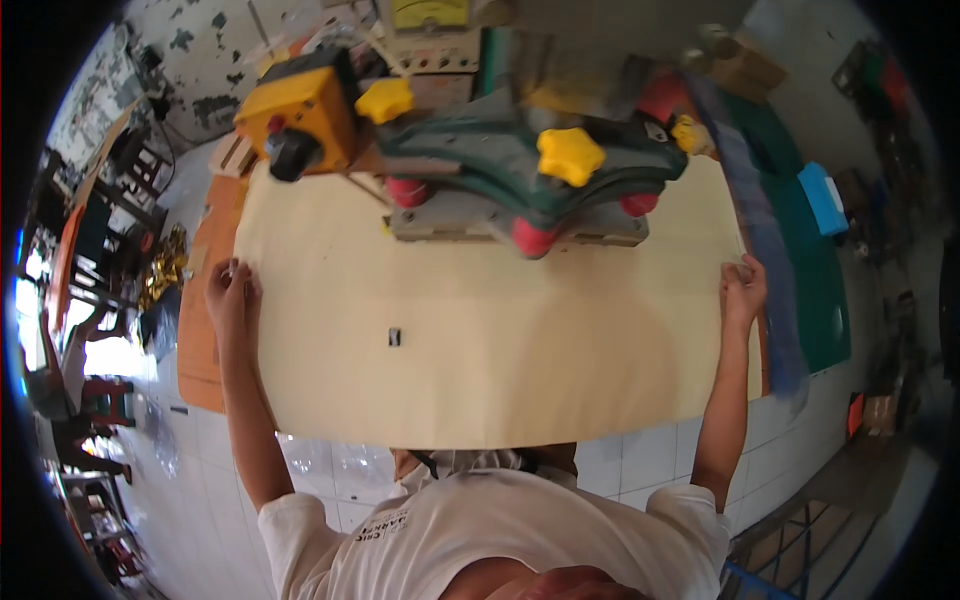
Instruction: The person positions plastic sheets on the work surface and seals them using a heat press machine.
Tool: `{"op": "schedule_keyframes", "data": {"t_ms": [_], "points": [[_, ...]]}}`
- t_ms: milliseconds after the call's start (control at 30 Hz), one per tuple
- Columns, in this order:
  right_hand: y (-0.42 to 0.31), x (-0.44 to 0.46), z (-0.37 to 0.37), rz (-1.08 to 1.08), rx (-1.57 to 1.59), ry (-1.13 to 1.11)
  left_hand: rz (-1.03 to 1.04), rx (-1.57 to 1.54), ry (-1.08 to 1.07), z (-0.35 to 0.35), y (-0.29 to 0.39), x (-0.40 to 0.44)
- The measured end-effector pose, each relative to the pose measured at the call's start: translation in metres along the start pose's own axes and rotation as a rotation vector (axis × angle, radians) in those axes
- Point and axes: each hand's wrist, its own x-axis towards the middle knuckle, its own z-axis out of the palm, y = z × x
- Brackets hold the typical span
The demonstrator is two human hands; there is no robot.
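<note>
A large cream sheet [480,370] spreads across the worktable in front of me, its near edge hanging close to my waist. At its left edge, my left hand [232,282] has its fingers closed on the border. My right hand [742,288] is likewise closed at the opposite edge, with the fingers curled. A small black piece [394,338] lies on the sheet, left of the middle. Over the far part of the sheet stands a dark green machine head [470,150] with yellow star knobs [571,157] and red round feet [535,237].
A yellow control box [298,115] with a black knob sits at the back left. An analog meter [430,15] is behind the machine. Orange board [205,340] shows under the sheet's left side; a blue strip [765,270] and green surface [825,290] lie right. Other people are at far left.
</note>
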Motion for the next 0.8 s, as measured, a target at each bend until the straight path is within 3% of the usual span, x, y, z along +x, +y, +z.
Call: {"op": "schedule_keyframes", "data": {"t_ms": [100,400,567,800], "points": [[0.009,0.003,0.000,-0.058,-0.005,0.025,0.003,-0.110,0.038,0.002,-0.009,0.000],[-0.005,-0.003,0.003,-0.034,-0.056,0.041,0.048,0.079,0.112,-0.003,-0.020,0.007],[-0.018,-0.007,0.004,0.019,-0.052,0.065,0.023,0.189,0.127,0.009,0.006,-0.007],[-0.024,-0.009,0.004,-0.006,-0.118,0.076,0.090,0.153,0.121,0.003,-0.007,-0.002]]}}
